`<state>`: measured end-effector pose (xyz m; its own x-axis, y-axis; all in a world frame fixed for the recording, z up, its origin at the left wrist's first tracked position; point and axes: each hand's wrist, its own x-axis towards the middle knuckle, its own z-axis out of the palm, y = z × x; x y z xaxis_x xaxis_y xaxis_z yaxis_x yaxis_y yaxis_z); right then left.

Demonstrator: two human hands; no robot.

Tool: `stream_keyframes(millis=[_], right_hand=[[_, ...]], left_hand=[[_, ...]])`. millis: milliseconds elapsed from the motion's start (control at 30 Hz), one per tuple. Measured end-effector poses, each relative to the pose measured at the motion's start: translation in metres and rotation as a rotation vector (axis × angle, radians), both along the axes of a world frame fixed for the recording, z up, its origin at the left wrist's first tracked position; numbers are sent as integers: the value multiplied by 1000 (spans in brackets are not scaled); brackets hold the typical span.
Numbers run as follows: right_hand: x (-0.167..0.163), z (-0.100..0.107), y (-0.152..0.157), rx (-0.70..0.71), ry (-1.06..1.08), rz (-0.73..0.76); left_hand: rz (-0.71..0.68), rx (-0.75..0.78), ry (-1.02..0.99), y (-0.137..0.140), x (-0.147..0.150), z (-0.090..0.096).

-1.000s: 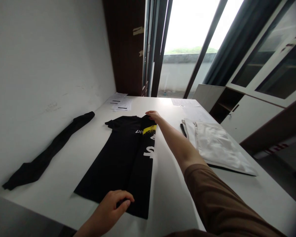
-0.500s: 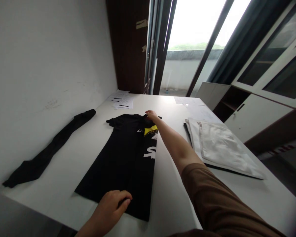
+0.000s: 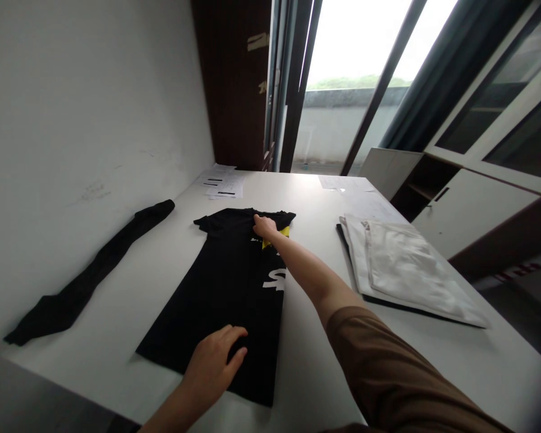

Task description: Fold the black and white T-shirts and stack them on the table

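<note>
A black T-shirt (image 3: 216,282) with a yellow and white print lies on the white table, folded over lengthwise, its collar end away from me. My right hand (image 3: 265,227) reaches to the fabric near the collar, with its fingers closed together on the cloth; the fingertips are partly hidden. Over the hem end hovers my left hand (image 3: 214,361), thumb and fingers apart and nothing between them. Whether its lower fingers touch the cloth I cannot tell.
A long narrow black folded garment (image 3: 94,270) lies along the wall at the left. Folded white and black cloths (image 3: 401,264) are stacked on the right. Printed papers (image 3: 223,182) rest at the table's far end, and cabinets (image 3: 478,204) stand beyond the right edge.
My right hand has moved slightly left and nearer, and the fabric by the collar now lies flatter. My left hand has opened its pinch and come up off the hem.
</note>
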<state>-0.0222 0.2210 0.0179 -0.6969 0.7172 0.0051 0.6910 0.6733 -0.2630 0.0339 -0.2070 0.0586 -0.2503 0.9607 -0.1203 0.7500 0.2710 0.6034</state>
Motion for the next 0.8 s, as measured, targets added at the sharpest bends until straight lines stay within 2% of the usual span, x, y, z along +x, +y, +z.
stream_keyframes(millis=[100, 200, 333, 533, 600, 700, 800], right_hand=[[-1, 2, -3, 29, 50, -35], [-3, 10, -5, 105, 204, -86], [-8, 15, -9, 158, 400, -51], [-13, -3, -7, -55, 360, 40], [-11, -9, -4, -66, 380, 39], [-1, -13, 8, 23, 445, -32], [22, -14, 32, 102, 473, -201]], left_hand=[[-45, 30, -18, 2, 1, -4], [-111, 65, -37, 0, 2, -7], [-156, 74, -47, -1, 3, -9], [-113, 36, -60, -1, 3, -8], [-113, 15, -52, -2, 1, -8], [-110, -29, -27, -3, -2, -5], [-97, -90, -22, -5, -9, 0]])
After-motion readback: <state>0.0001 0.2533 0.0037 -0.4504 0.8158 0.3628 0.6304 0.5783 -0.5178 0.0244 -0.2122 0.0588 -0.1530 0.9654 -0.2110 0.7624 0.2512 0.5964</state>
